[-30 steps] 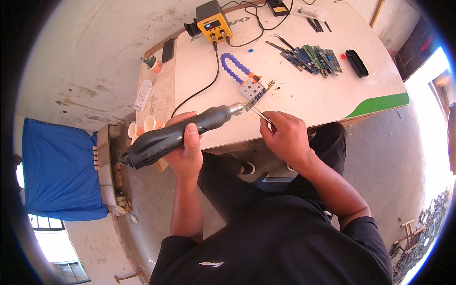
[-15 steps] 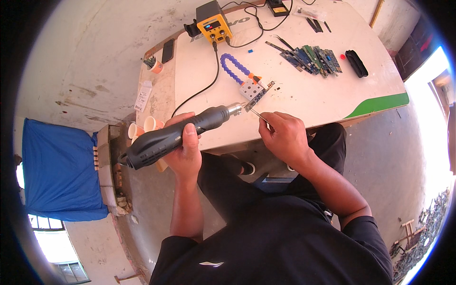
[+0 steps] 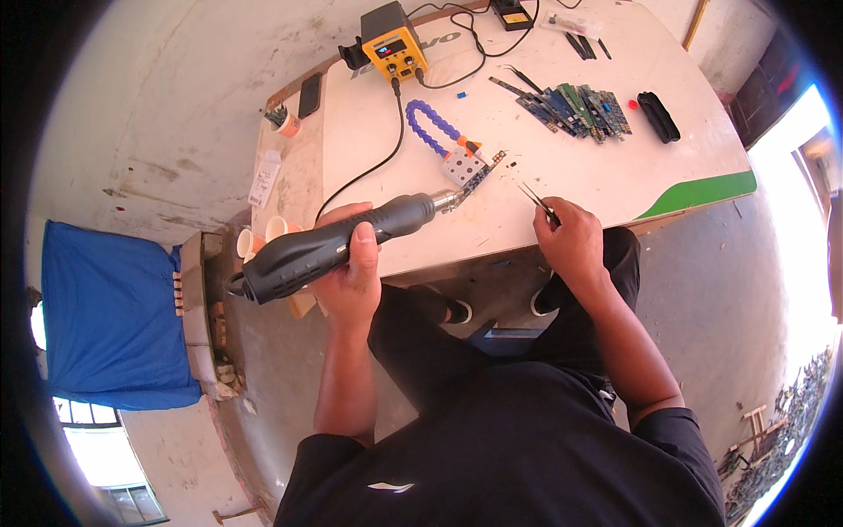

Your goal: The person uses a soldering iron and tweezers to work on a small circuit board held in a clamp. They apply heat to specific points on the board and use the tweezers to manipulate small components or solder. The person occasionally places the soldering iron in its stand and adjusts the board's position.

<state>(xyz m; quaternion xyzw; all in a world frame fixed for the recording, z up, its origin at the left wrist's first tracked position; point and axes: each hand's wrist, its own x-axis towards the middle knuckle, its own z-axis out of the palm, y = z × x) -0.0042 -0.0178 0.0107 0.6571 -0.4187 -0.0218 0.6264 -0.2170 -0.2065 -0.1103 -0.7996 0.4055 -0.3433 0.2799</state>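
My left hand [image 3: 349, 274] is wrapped round a black hot air gun [image 3: 329, 249]. Its metal nozzle points right, over the near end of a narrow circuit board [image 3: 479, 178]. That board lies against a pale perforated block [image 3: 460, 165], from which a blue segmented flexible arm [image 3: 416, 119] with an orange tip loops up and back. Off to the right, my right hand [image 3: 572, 243] pinches a pair of tweezers [image 3: 539, 203], their tips apart from the board and pointing up and left. Small dark chips [image 3: 514, 164] lie just beyond the board's far end.
A yellow and black soldering station [image 3: 394, 51] stands at the back, its cable running to the gun. Several circuit boards [image 3: 580, 112] are piled at the right, near a black case [image 3: 659, 118]. Paper cups [image 3: 251, 241], a phone [image 3: 309, 95] and a cup of tools [image 3: 284, 121] are at the left.
My right hand has drawn the tweezers away from the board, to the right. The hot air gun has shifted slightly right, its nozzle now over the board's near end.
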